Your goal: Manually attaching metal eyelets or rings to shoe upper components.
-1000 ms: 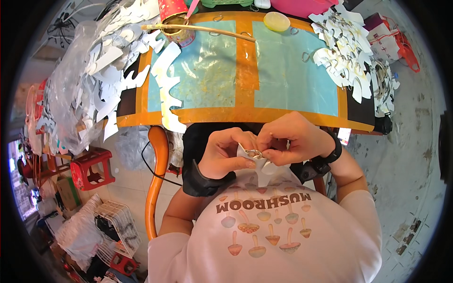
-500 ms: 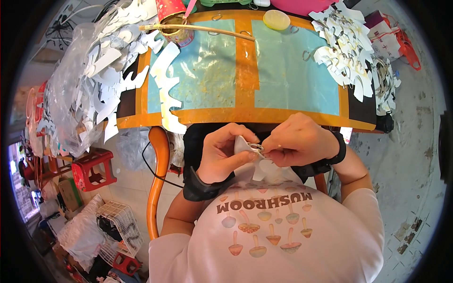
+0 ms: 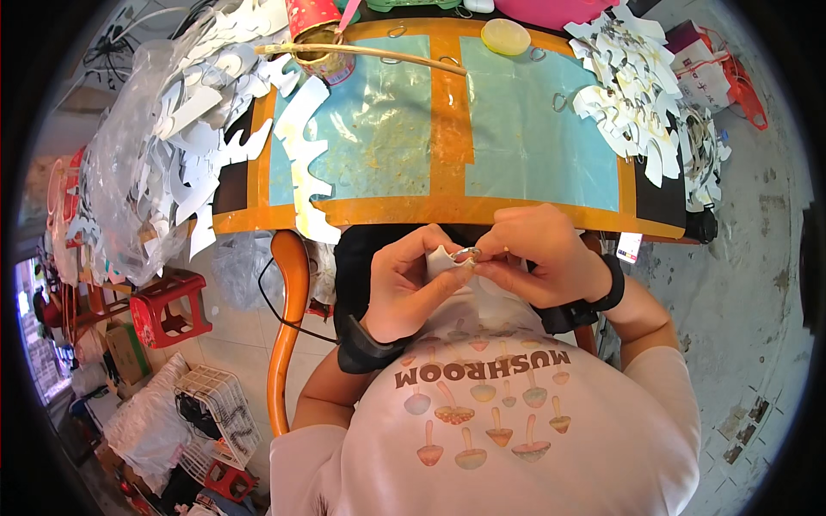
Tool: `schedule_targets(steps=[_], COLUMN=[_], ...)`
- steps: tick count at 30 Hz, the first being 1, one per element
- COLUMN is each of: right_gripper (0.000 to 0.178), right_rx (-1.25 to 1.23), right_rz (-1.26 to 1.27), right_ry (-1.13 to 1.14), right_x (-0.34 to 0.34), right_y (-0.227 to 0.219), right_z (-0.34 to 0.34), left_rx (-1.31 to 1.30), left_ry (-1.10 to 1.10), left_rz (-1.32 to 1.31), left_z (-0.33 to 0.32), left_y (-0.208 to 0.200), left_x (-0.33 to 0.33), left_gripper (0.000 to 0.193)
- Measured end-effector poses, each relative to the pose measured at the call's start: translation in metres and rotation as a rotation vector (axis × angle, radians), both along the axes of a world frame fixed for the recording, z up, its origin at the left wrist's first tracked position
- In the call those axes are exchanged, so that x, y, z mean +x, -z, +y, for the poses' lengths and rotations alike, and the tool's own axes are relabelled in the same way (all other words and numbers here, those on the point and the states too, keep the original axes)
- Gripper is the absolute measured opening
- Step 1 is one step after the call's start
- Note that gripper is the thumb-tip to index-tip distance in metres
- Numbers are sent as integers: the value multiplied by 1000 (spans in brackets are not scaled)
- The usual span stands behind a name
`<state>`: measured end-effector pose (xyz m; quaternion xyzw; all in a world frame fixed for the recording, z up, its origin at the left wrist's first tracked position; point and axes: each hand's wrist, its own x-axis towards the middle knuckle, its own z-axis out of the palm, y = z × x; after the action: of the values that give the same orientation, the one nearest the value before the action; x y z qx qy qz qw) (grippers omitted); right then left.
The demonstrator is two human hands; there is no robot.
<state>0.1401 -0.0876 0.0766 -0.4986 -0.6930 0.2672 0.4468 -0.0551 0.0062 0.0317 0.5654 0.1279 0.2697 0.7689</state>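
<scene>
Close to my chest, just off the table's front edge, both hands meet over a small white cut-out piece (image 3: 440, 266). My left hand (image 3: 404, 288) is closed on that piece, thumb and fingers pinching it. With finger and thumb, my right hand (image 3: 546, 258) grips a small metal ring (image 3: 466, 253) at the piece's edge. Whether the ring passes through or only touches the piece is too small to tell. On the table lies a white strip with scalloped cut-outs (image 3: 303, 172), yellowish along part of it.
Loose white cut-outs (image 3: 194, 112) are heaped at the left, and white pieces with rings (image 3: 632, 86) at the right. A stick (image 3: 396, 57) rests across a tin can (image 3: 331, 67). Beyond are a yellowish dish (image 3: 505, 37) and loose metal rings (image 3: 559, 102) on the table mat (image 3: 533, 146).
The white piece has turned between my hands, and its flap below my fingers no longer shows. The ring is seen more plainly. My right hand has shifted slightly.
</scene>
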Motion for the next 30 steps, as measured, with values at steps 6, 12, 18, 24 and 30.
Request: schedule_targets(steps=[6,12,18,24,30], right_gripper=[10,6,6,17,31], right_rx=[28,-89,-235,-163,-208], right_rz=[-12,89,156,198,118], right_ry=[105,132,83,128,271], right_x=[-3,0,2,2,-7], right_y=[11,8,8,5,8], right_z=[-2,-8,-10,-9,-8], left_rx=[235,488,837,737,731], left_ry=[-26,-395,-168,-123,-186], left_rz=[159,465,165,137,111], left_z=[12,36,43,35,33], left_y=[-7,-13,-34,-23,-18], left_x=[-5,-9,-5,-1,2], left_gripper=[34,58,50,13,16])
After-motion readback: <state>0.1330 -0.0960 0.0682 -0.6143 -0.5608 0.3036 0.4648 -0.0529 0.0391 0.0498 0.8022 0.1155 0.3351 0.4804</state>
